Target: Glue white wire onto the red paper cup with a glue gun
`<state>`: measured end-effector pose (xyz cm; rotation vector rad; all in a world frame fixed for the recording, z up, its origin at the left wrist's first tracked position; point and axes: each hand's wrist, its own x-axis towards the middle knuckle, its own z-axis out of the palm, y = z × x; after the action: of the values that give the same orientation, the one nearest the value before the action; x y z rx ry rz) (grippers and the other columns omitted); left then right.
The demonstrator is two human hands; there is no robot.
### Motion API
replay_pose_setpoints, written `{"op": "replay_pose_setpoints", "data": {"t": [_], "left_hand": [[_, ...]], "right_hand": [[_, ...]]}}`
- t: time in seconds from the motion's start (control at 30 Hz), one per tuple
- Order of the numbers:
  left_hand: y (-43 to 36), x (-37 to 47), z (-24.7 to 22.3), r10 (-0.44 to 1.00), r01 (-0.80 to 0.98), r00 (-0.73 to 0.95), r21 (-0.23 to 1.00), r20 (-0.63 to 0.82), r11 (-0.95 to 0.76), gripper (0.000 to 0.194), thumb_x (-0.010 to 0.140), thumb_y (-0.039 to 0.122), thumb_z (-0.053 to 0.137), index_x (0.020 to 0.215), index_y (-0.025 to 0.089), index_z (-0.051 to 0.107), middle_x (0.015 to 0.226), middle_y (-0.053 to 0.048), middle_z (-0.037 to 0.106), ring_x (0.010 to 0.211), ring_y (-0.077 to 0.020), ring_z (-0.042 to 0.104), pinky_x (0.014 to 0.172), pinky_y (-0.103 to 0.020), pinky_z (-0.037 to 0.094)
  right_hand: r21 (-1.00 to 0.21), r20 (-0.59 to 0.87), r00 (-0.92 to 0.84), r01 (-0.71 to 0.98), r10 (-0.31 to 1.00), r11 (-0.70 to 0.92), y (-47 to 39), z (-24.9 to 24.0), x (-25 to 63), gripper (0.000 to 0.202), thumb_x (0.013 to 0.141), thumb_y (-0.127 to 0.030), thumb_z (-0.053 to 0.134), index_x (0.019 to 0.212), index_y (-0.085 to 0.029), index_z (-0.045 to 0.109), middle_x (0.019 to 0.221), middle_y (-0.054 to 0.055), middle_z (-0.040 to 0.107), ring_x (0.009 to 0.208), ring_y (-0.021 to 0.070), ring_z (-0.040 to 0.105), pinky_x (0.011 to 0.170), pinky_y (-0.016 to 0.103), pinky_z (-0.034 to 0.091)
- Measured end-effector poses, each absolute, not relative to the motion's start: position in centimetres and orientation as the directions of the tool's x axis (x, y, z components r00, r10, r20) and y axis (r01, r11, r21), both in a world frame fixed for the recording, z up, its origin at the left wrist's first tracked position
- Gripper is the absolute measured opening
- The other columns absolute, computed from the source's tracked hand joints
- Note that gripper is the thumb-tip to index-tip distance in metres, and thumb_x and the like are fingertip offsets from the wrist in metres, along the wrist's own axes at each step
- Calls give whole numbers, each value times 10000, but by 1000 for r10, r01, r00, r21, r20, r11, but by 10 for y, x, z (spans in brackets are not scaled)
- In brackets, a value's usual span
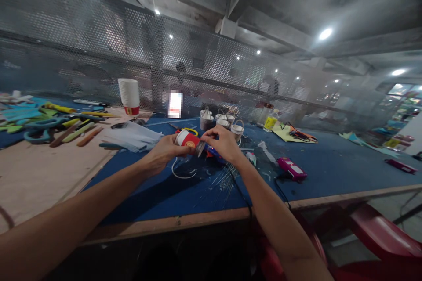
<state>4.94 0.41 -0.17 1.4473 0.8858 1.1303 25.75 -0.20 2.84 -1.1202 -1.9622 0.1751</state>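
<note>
My left hand is closed round a red and white paper cup, which lies tilted on its side above the blue table mat. Greyish strands or a strip cover the cup's right end. My right hand pinches at that end, thumb and fingers together; what lies between them is too small to make out. Just below the right hand, partly hidden, is a blue tool resembling a glue gun. A loop of white cord hangs or lies beneath the cup.
Several small wrapped cups with handles stand behind my hands. Left are stacked paper cups, translucent strips, scissors and tools. Thin wires, a purple device and a yellow-labelled bottle are right. A perforated screen borders the back.
</note>
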Motion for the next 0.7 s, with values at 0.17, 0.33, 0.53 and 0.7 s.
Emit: {"op": "replay_pose_setpoints", "data": {"t": [0.17,0.33,0.53,0.7], "left_hand": [[8,47,-4,940,-38,292,984,178,-175,301,608,251,854,873,164,740,734,-24,712,616,-145,593,557,-226,429],[9,46,-6,927,-53,330,984,180,-172,324,617,267,862,899,163,740,774,-35,720,649,-143,601,599,-239,444],[7,47,-4,931,-38,330,988,155,-151,343,625,271,862,903,133,717,771,-34,709,664,-141,587,588,-230,442],[4,47,0,947,-145,304,987,108,-66,327,627,198,852,912,120,712,813,-61,723,715,-172,608,637,-259,496]], "right_hand": [[-539,568,-227,624,791,566,-2,30,259,109,858,-284,697,856,-185,744,835,10,611,772,128,586,746,273,431],[-546,533,-238,637,812,545,4,27,262,116,848,-289,701,842,-182,745,840,19,633,768,127,579,747,274,433],[-604,485,-258,592,836,533,9,26,265,126,852,-283,688,858,-168,738,900,51,701,827,146,628,800,287,462],[-651,495,-252,526,831,547,9,27,265,191,906,-312,611,929,-164,730,936,56,741,864,160,659,813,296,480]]}}
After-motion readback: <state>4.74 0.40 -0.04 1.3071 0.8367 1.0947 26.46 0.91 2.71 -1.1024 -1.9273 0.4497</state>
